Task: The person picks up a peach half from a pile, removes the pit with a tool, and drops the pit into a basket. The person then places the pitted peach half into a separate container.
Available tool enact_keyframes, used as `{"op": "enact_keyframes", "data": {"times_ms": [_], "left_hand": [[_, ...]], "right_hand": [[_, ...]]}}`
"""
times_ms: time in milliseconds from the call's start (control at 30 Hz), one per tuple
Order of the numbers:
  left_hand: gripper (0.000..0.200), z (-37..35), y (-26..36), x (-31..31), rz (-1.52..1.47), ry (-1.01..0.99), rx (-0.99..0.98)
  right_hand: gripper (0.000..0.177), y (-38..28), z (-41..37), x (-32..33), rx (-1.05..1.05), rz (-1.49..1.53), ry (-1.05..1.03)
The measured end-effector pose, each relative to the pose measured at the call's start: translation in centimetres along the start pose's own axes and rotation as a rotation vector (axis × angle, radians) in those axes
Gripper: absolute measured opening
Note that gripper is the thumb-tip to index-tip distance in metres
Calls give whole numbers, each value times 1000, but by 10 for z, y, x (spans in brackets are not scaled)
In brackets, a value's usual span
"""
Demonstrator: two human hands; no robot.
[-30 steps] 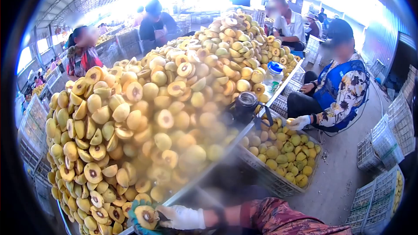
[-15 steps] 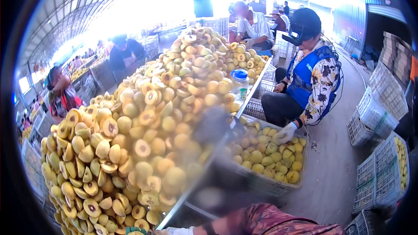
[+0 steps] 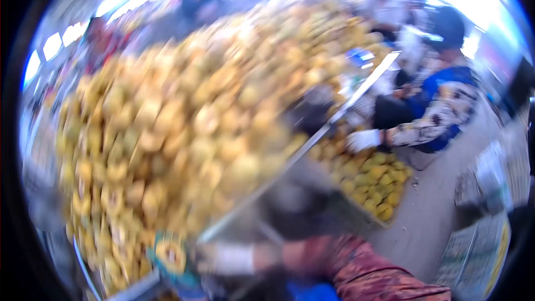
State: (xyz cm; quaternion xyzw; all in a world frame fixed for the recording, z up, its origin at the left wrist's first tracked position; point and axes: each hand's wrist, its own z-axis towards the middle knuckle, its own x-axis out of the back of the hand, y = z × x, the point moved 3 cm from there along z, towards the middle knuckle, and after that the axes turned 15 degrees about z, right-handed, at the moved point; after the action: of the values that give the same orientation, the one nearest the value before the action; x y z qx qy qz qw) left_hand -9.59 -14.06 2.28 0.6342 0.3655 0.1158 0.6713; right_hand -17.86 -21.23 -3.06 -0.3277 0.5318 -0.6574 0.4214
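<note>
- Here is the left hand [image 3: 160,253] in its green-blue glove, low in view over the near end of the counter's metal edge [image 3: 370,81], curled round a fruit half [image 3: 170,254].
- That fruit half sits with its cut face turned up towards the camera, a dark hollow showing in its middle; motion blur smears the outline, so I can't call its long axis with certainty.
- In from the right comes the right hand [image 3: 225,259], white-gloved, level with the fruit half and just beside the left hand; its fingers are a blur, and I can't tell if they are apart, together or clamped.
- Behind it runs a patterned red sleeve [image 3: 368,270].
- Up the counter goes a great pile of cut fruit [image 3: 184,128], heaped right along the inner side of that edge.
- A dark jar [image 3: 315,106] stands by the edge midway, a blue lid [image 3: 359,56] nearer the far end.
- Outside the edge, a co-worker's white glove [image 3: 365,140] is over a crate [image 3: 361,210] of yellow fruit [image 3: 384,181].
</note>
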Motion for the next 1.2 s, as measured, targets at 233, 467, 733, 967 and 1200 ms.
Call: {"op": "enact_keyframes", "data": {"times_ms": [233,467,733,967,1200], "left_hand": [[61,28,-40,56,-65,220,-58],[61,19,-40,54,148,159,-151],[63,11,-46,59,229,121,-146],[63,6,-42,57,904,142,-384],[65,3,-42,47,403,129,-239]], "right_hand": [[49,9,4,-5,-128,-175,-53],[44,1,10,-5,-211,-174,-41],[40,15,3,-12,-63,-224,9],[37,20,-1,-18,-99,-142,1],[33,9,-3,-17,-246,-33,-65]]}}
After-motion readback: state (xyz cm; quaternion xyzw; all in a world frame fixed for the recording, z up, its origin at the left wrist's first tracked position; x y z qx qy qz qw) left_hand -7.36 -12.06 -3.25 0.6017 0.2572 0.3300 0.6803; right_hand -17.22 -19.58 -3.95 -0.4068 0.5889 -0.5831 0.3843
